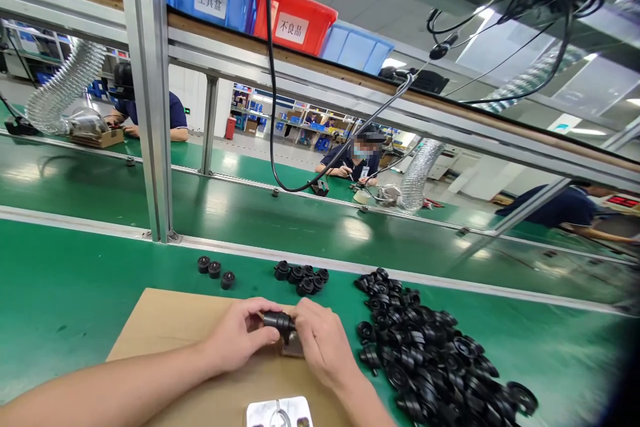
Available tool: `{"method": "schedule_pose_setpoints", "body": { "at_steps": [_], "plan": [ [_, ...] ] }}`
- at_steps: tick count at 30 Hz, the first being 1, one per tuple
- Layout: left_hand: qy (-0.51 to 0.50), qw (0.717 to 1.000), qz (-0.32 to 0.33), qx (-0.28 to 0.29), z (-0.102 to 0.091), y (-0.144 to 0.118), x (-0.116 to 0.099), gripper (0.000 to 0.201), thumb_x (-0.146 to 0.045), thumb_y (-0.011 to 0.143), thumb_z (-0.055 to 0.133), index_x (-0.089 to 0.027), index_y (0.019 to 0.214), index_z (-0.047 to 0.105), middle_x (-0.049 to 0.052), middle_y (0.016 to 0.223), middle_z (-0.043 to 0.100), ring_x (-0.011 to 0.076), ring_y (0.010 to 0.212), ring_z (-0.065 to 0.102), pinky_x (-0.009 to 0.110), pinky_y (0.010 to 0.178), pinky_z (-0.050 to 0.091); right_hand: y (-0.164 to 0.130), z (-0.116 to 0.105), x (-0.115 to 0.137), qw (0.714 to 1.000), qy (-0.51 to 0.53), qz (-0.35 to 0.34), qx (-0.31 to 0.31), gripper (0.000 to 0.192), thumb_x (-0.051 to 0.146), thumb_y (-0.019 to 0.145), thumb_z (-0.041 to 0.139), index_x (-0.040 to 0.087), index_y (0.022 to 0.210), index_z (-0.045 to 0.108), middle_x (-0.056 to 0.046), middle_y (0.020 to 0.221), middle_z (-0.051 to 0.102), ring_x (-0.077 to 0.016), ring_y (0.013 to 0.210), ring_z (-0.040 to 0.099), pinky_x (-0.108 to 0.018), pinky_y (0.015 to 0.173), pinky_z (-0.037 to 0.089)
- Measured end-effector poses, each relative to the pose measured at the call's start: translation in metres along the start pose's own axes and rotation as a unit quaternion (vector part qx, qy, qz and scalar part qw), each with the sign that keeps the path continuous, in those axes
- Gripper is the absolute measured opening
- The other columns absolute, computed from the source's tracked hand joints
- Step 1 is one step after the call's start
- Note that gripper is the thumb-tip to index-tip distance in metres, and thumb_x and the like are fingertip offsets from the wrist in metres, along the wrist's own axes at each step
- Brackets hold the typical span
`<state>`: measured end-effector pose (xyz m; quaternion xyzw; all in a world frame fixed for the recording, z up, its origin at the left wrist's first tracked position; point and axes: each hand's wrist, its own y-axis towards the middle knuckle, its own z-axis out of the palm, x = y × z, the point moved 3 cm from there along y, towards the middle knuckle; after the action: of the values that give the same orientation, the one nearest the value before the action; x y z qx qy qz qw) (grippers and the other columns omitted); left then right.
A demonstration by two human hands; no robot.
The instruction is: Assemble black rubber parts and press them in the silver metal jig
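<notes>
My left hand (239, 333) and my right hand (320, 341) meet over a sheet of brown cardboard (165, 320) on the green bench. Both pinch one small black round part (278, 321) between the fingertips. A small brown block (293, 347) lies on the cardboard just under the right hand's fingers. A large heap of black ring-shaped parts (430, 353) lies to the right of my right hand. Beyond my hands sit a cluster of several black parts (301, 277) and a row of three black parts (215, 270).
A shiny metal fixture (279, 411) sits at the cardboard's near edge. A green conveyor belt (310, 223) runs behind the bench, past an aluminium post (150, 93). Blue and red bins (295, 17) stand on the shelf above. Other people work at the far side (357, 160).
</notes>
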<state>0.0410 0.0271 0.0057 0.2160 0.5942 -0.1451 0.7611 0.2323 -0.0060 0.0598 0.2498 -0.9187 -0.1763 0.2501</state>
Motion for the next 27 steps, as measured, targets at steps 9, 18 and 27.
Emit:
{"method": "schedule_pose_setpoints", "body": {
  "at_steps": [9, 18, 27],
  "plan": [
    [-0.019, 0.999, 0.007, -0.024, -0.007, 0.004, 0.005, 0.042, -0.039, 0.083, 0.086, -0.019, 0.120, 0.081, 0.013, 0.115, 0.082, 0.0300, 0.105, 0.074, 0.046, 0.099, 0.057, 0.000, -0.002, -0.003, 0.995, 0.069, -0.054, 0.041, 0.042, 0.013, 0.096, 0.058, 0.030, 0.134, 0.062, -0.007, 0.121, 0.071, -0.0232, 0.106, 0.070, -0.032, 0.085, 0.057],
    [0.043, 0.995, 0.001, -0.095, -0.010, 0.000, -0.002, 0.044, -0.043, 0.097, 0.068, -0.021, 0.135, 0.073, 0.014, 0.133, 0.077, 0.0320, 0.121, 0.071, 0.050, 0.111, 0.054, 0.002, 0.009, -0.009, 0.994, 0.110, 0.021, -0.006, 0.027, 0.025, 0.097, 0.067, 0.027, 0.124, 0.067, -0.003, 0.092, 0.070, -0.0194, 0.077, 0.066, -0.031, 0.072, 0.057],
    [0.253, 0.952, 0.136, -0.106, -0.014, -0.006, -0.014, 0.055, -0.009, 0.091, 0.063, -0.030, 0.141, 0.066, 0.012, 0.144, 0.064, 0.0327, 0.138, 0.055, 0.056, 0.120, 0.043, 0.004, 0.016, -0.023, 0.994, 0.058, 0.084, -0.048, 0.026, 0.038, 0.102, 0.063, 0.024, 0.124, 0.068, -0.001, 0.088, 0.068, -0.0167, 0.067, 0.062, -0.029, 0.065, 0.052]
  ]
}}
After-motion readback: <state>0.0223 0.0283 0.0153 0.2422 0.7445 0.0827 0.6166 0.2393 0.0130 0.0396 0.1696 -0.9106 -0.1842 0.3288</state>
